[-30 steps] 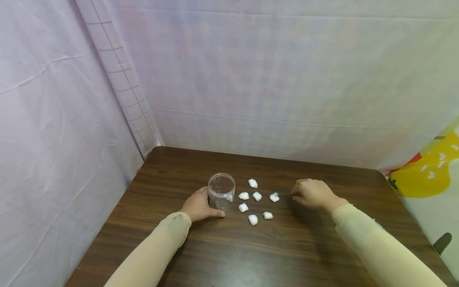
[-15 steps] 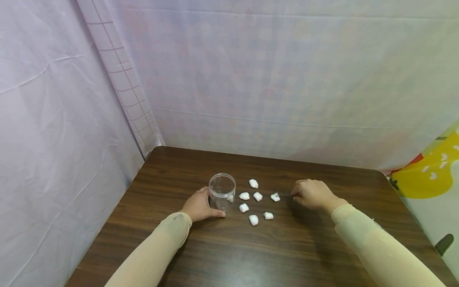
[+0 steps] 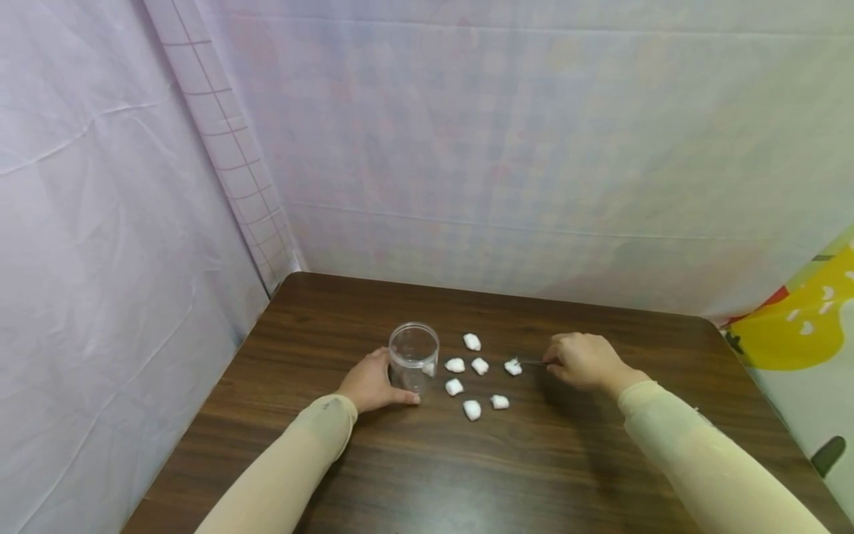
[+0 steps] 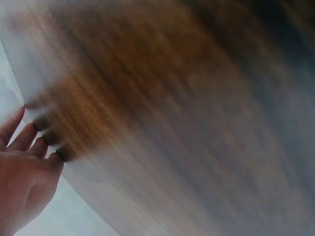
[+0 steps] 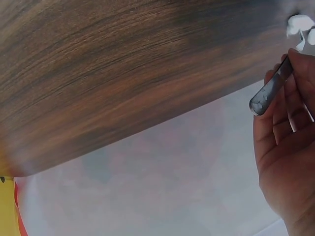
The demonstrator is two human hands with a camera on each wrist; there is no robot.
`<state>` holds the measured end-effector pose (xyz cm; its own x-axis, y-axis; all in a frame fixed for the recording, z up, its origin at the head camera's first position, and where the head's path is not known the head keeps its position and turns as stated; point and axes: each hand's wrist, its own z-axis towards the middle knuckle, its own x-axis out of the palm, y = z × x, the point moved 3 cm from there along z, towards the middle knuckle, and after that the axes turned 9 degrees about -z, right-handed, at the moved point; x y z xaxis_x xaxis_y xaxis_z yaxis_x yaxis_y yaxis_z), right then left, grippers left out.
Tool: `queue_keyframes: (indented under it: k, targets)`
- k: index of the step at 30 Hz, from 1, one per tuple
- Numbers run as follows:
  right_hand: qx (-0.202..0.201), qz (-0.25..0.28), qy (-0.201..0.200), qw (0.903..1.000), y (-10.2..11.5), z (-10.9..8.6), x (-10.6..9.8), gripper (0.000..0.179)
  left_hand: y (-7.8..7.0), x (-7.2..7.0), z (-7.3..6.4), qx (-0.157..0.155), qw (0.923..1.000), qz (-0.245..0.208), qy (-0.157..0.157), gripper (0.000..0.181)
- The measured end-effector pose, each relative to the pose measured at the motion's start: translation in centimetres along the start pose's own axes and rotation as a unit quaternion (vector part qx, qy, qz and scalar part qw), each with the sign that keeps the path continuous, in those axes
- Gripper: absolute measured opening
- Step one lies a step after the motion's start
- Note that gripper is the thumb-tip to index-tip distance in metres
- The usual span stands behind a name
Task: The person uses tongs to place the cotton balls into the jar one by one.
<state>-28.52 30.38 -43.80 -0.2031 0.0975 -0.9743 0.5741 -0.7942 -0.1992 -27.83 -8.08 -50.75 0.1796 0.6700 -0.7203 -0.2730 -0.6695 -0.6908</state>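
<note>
A clear plastic jar stands on the table with a white cotton ball showing through its wall. My left hand holds the jar from its left side, thumb along the front near its base. In the right hand, thin metal tweezers are pinched between thumb and fingers. Their tips meet a cotton ball lying at the right of the group. The right wrist view shows the rounded end of the tweezers sticking out past the fingers. The left wrist view shows the left hand but not the jar.
Several other cotton balls lie loose between the jar and the right hand. The brown wood-grain table ends at a pale curtain behind and another curtain on the left. A yellow printed shape is at the right.
The tweezers stay at the same cotton ball, whose loose wisps look drawn in slightly. Both hands hold nearly the same place; the view shifts a little.
</note>
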Motion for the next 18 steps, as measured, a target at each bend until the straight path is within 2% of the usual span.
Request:
queue_keyframes:
  k: [18]
  targets:
    - [0.008,-0.003,-0.002,1.0000,-0.19,-0.24,-0.58,0.011,-0.30,-0.17,-0.24,-0.005,1.0000,-0.005,0.004,0.098]
